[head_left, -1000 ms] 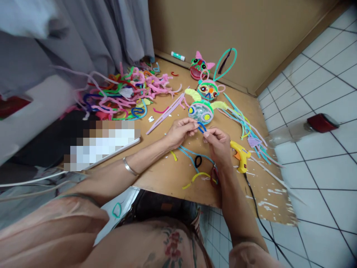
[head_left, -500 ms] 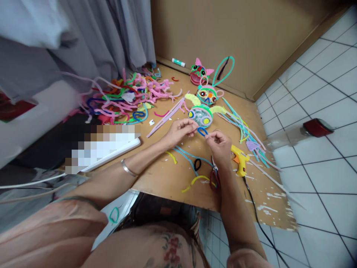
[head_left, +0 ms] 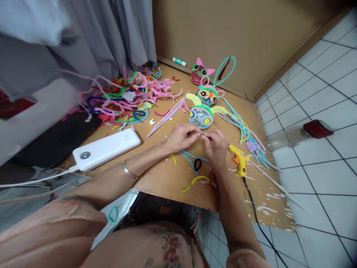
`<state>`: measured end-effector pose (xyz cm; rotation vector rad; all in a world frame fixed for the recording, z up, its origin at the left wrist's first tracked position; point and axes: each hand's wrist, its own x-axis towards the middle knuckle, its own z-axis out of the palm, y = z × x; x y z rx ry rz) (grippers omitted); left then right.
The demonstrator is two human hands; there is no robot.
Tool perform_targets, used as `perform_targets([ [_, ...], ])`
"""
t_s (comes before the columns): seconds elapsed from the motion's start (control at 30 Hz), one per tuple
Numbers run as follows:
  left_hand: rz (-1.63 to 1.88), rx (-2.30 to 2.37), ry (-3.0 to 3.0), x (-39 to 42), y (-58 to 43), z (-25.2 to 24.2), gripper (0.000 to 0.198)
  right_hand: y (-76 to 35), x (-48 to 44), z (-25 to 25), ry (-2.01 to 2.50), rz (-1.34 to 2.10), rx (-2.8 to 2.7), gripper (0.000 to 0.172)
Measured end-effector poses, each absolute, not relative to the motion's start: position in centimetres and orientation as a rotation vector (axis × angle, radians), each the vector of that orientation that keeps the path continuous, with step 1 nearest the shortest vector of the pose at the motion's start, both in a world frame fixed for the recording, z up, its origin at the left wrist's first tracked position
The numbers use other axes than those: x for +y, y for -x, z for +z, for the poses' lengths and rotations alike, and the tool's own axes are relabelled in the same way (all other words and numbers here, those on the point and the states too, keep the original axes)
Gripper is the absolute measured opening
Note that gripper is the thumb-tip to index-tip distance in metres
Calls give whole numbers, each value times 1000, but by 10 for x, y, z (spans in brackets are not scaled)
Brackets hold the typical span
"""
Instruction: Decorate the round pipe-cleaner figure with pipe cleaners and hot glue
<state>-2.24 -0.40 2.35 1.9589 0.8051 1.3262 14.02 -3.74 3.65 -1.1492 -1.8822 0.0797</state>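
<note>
Between my fingertips is a short blue pipe cleaner (head_left: 202, 134), mostly covered by the fingers. My left hand (head_left: 184, 138) pinches one side of it, and my right hand (head_left: 216, 144) pinches the other. Just beyond the hands lies a round, clear creature body (head_left: 200, 116) with a green rim, yellow-and-blue discs and yellow fuzzy arms. Behind it sits a matching head (head_left: 208, 95) with pink ear loops. Nearer to me are a black pipe-cleaner ring (head_left: 198, 164), light blue strands (head_left: 189, 158) and a yellow pipe cleaner (head_left: 198, 178). Scissors under my right wrist are mostly hidden.
A yellow glue gun (head_left: 239, 160) with a black cord lies right of my right hand. At left are a white power bank (head_left: 107, 149) and a heap of coloured pipe cleaners (head_left: 125, 95). A pink-eared head (head_left: 200, 72) and a glue stick (head_left: 179, 61) are at the back.
My hands have come closer together, and the blue pipe cleaner, seen before as an open loop, is now mostly hidden between the fingers. The right hand has shifted slightly left.
</note>
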Motion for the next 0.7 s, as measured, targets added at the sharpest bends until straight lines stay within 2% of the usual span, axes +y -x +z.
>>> perform_targets([
  [0.23,1357,736,-2173,1,27,22,16,-140,-40,33,1205,-344,-2061,22],
  [0.5,1113,817,-1358,-3,14,27,16,-136,-40,34,1158,-378,-2010,23],
  [0.7,1247,865,-961,10,19,31,11,-133,-43,37,1079,-262,-1911,19],
])
